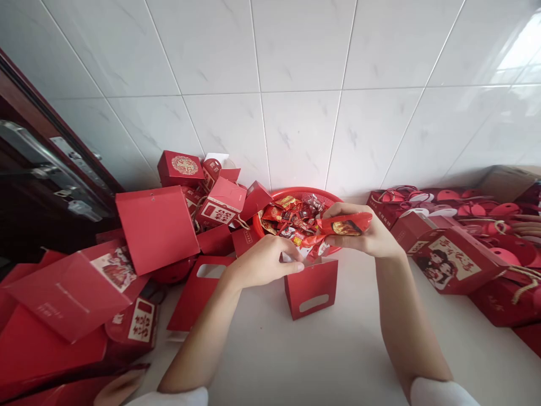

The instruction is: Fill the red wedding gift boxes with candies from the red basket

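Observation:
In front of me a red gift box [313, 288] stands upright on the white table, its top open. My left hand [268, 260] is at its upper left edge, thumb outside and fingers curled at the rim. Just above the opening, my right hand [367, 238] grips a red wrapped snack packet [344, 224] with a brown food picture on it. Part of another red wrapper shows below those fingers; I cannot tell whether it is held too. Behind both hands sits a red plastic basket [327, 197] with a pile of wrapped sweets [291, 217] in it.
Red boxes [157, 225] are heaped on the left, some folded up and some flat. Filled-looking boxes with rope handles [454, 254] crowd the right side. Other people's hands show at the right edge and bottom left. A tiled wall [300, 135] rises behind the table [296, 361].

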Motion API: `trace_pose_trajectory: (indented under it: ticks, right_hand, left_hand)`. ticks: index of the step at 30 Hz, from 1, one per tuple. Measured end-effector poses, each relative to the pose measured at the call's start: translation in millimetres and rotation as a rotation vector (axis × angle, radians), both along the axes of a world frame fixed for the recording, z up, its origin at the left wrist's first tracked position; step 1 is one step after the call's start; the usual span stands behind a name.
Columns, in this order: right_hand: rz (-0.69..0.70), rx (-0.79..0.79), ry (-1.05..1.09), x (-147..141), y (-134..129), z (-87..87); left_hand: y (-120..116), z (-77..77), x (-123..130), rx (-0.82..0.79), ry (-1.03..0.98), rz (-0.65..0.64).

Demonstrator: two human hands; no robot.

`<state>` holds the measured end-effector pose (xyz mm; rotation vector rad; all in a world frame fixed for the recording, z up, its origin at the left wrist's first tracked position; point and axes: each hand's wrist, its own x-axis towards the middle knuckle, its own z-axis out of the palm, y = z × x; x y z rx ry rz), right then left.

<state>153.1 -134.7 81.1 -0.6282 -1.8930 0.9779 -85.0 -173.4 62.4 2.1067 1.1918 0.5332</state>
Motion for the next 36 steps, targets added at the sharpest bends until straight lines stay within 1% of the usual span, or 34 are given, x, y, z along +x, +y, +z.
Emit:
trace_pose_trajectory:
  ticks: [3, 6, 9, 11, 13, 17, 20, 22, 25, 27, 30, 33, 36]
  right_hand:
    - [0.030, 0.014, -0.057, 1, 2, -1.2]
    - [0.055, 0.064, -0.146, 3, 3, -4.4]
    - [0.022, 0.122, -0.230, 2, 4, -7.9]
    - [0.008, 0.113, -0.256, 0, 4, -9.0]
    - [0.013, 0.062, -0.229, -2, 3, -8.9]
    - [0.051, -0.055, -0.050, -3, -2, -7.4]
    - [0.095, -0.077, -0.002, -5, -4, -7.0]
    - [0.112, -0.039, -0.061, -6, -5, -6.8]
    - [0.149, 0.046, -0.261, -7, -4, -6.7]
    - [0.183, 0.058, -0.418, -6, -3, -6.8]
    - [0.195, 0.021, -0.601, -6, -4, -6.7]
    - [0.191, 0.017, -0.706, -7, -8, -5.7]
    - [0.209, 0.039, -0.753, -12, -14, -4.6]
  left_hand:
    - [1, -0.7, 2, -0.087, -0.084, -0.028]
    - [3, -1.6, 2, -0.159, -0.104, -0.019]
    - [7, -4.4, 0, -0.169, -0.098, -0.017]
    - [9, -6.7, -1, -0.148, -0.101, -0.031]
    - [11, -8.8, -2, -0.140, -0.093, -0.012]
    - [14, -11.0, -4, -0.150, -0.085, 0.015]
    - [16, -10.4, -5, -0.140, -0.087, 0.003]
    - [17, -9.5, -6, -0.160, -0.062, 0.010]
    - [19, -8.8, -7, -0.194, -0.047, 0.030]
    - [21, -9.1, -8, -0.192, -0.058, 0.001]
    - [22, -9.8, -10, -0.181, -0.067, -0.070]
    - [22, -10.0, -10, -0.180, -0.044, -0.066]
    - [22, -10.4, -10, -0.166, -0.012, -0.042]
